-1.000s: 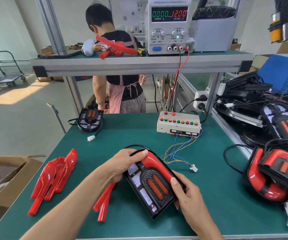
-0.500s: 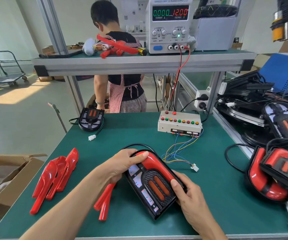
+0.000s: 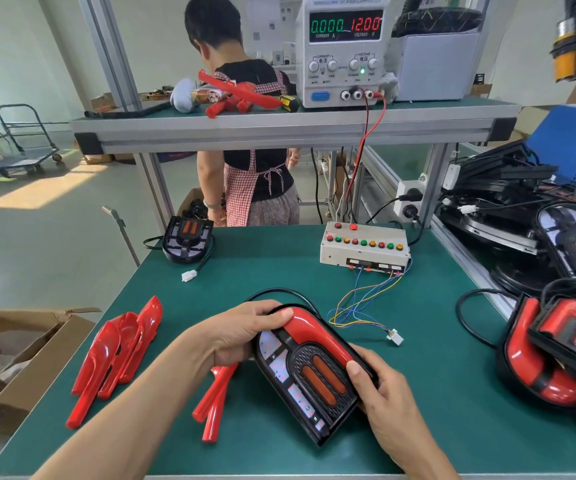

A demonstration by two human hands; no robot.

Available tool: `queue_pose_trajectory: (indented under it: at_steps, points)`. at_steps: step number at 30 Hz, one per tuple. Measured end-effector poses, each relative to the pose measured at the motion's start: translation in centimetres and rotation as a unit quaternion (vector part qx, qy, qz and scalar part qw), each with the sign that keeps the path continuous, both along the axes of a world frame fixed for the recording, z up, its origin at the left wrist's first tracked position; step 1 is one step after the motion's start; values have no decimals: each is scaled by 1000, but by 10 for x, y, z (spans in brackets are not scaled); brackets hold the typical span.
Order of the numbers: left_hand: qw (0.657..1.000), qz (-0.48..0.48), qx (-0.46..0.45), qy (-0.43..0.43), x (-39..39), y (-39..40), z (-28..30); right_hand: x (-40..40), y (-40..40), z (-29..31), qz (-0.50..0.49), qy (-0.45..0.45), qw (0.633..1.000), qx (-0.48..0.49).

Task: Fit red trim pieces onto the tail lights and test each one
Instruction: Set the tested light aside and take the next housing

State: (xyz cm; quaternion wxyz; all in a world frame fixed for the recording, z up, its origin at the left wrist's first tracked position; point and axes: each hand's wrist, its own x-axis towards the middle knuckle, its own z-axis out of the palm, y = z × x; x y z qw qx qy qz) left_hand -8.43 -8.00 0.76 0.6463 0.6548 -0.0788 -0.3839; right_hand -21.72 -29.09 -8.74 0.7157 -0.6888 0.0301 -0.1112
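Hands (image 3: 241,336) (image 3: 380,386) gripping tail light (image 3: 309,375), trim (image 3: 314,332) on

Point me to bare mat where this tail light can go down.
Free: green mat between the far tail light and the test box; also between the loose white connector and the finished lights at right. Crowded: left, by the stacked red trims.

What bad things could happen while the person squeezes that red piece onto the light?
1. The red trim may seat crooked, since the left hand presses only its top curve while the right hand grips the tail light's side.
2. The loose red pieces lie partly under the light and could be crushed or knocked away.
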Motion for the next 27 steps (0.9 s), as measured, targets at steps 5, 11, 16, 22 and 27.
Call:
queue_pose_trajectory:
  at_steps: [5, 11, 16, 22, 27]
  points:
    - [1000, 10, -13, -16, 0, -3, -4, -1, 0, 3, 1, -6, 1000, -14]
    - [999, 11, -35, 7, 0, 1, -6, -3, 3, 9, 12, 11, 999, -37]
    - [999, 24, -44, 17, 3, 6, -5, -10, 5, 14, -17, 30, 996, -83]
    - [998, 32, -42, 26, 1, 9, -6, -10, 7, 18, -30, 34, 997, -58]
    - [999, 33, -35, 24, -3, 8, -2, -10, 5, 19, -18, 37, 998, -47]
